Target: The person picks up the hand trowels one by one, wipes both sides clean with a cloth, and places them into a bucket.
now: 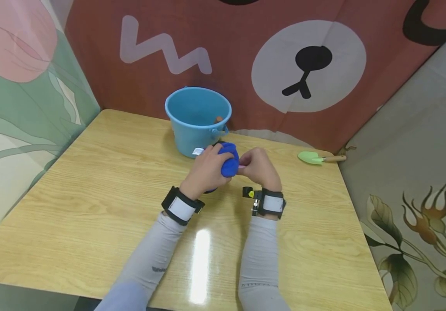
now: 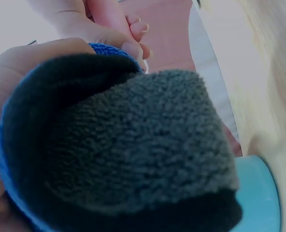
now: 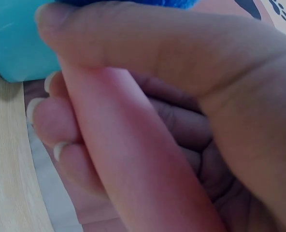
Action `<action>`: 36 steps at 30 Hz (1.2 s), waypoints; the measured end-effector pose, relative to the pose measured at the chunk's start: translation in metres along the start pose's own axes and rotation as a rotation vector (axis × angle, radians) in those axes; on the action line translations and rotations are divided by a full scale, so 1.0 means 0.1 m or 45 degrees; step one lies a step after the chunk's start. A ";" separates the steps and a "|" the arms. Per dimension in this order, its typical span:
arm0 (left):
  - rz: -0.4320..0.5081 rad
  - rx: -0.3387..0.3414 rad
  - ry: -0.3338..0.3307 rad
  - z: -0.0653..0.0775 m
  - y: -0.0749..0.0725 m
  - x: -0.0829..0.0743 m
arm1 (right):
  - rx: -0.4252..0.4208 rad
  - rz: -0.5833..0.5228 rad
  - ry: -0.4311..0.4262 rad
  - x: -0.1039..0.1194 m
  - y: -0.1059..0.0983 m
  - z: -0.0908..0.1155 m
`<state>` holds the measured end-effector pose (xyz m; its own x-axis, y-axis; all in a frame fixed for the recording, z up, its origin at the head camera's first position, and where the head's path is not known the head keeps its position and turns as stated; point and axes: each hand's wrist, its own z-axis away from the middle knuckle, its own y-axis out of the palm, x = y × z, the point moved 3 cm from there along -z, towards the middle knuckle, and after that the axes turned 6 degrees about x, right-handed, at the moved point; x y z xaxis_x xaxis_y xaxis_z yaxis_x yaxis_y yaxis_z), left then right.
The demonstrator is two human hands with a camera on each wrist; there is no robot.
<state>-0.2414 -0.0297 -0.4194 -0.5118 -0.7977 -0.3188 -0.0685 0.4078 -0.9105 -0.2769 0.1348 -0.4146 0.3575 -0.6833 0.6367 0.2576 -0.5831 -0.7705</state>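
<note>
My left hand [image 1: 208, 169] grips a blue fuzzy slipper [image 1: 229, 160], its fingers curled over the blue outside. In the left wrist view, the slipper's opening shows a dark grey fleecy inside [image 2: 143, 140]. My right hand [image 1: 259, 166] pinches a smooth pink handle [image 3: 128, 140] between thumb and fingers, close to the slipper's right side. The handle's narrow end points toward the blue outside; what sits on that end is hidden. Both hands are held near each other, just in front of the light-blue bucket [image 1: 188, 136].
Something brownish [image 1: 218, 119] shows inside the bucket at its right side. A small trowel [image 1: 311, 157] with a green blade and wooden handle lies at the table's back right corner. Printed cloth [image 1: 238, 86] hangs behind the wooden table [image 1: 110, 194].
</note>
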 end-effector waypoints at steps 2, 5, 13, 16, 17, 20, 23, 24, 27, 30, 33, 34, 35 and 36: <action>-0.001 -0.004 -0.011 0.00 0.00 0.01 | 0.002 -0.013 0.009 -0.02 0.00 0.00; -0.004 -0.004 -0.007 0.01 -0.01 0.02 | 0.008 -0.027 0.010 -0.04 0.01 0.00; -0.046 0.033 -0.021 0.01 -0.04 0.02 | 0.007 -0.042 0.073 -0.08 -0.01 0.03; -0.065 0.052 -0.033 0.02 -0.04 0.03 | 0.004 -0.049 0.078 -0.10 -0.01 0.04; -0.066 0.056 -0.033 0.02 -0.04 0.03 | 0.003 -0.050 0.076 -0.10 -0.01 0.04; -0.063 0.057 -0.033 0.03 -0.04 0.04 | -0.003 -0.059 0.075 -0.11 -0.02 0.04; -0.051 0.057 -0.036 0.03 -0.05 0.06 | -0.006 -0.063 0.077 -0.11 -0.03 0.05; -0.050 0.058 -0.037 0.03 -0.05 0.07 | -0.008 -0.064 0.080 -0.12 -0.03 0.05; -0.038 0.063 -0.037 0.04 -0.05 0.09 | -0.007 -0.065 0.092 -0.12 -0.03 0.06; -0.036 0.073 -0.044 0.04 -0.07 0.13 | -0.010 -0.066 0.110 -0.15 -0.03 0.06; -0.025 0.078 -0.062 0.05 -0.08 0.18 | -0.026 -0.054 0.127 -0.18 -0.05 0.08; -0.019 0.077 -0.068 0.05 -0.09 0.20 | -0.035 -0.049 0.134 -0.20 -0.06 0.09; -0.013 0.073 -0.072 0.05 -0.10 0.22 | -0.045 -0.043 0.136 -0.21 -0.06 0.10; -0.001 0.067 -0.077 0.06 -0.11 0.24 | -0.052 -0.038 0.141 -0.22 -0.07 0.11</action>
<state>-0.2475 -0.0558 -0.4181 -0.4591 -0.8241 -0.3318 -0.0228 0.3843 -0.9229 -0.2767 0.1590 -0.4234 0.2482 -0.7086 0.6605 0.2289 -0.6196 -0.7508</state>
